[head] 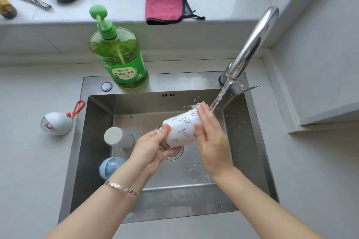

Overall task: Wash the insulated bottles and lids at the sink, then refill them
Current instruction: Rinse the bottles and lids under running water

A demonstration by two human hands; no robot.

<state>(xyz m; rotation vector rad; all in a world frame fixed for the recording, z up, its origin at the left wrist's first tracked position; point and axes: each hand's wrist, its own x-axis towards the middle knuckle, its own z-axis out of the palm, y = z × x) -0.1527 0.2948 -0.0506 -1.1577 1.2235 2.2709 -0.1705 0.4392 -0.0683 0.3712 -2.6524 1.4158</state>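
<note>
We hold the white bottle [180,129] tilted between our hands over the sink [93,122], left hand [155,143] gripping its steel neck, right hand [211,136] flat-fingered against its base end, so the tap stream [220,96] rinses the outside.

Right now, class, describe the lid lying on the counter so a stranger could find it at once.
Start at the steel sink and look to the grey counter along its left edge. There lies the white domed lid. Unlike the blue lid inside the basin, it carries a red loop strap.
</note>
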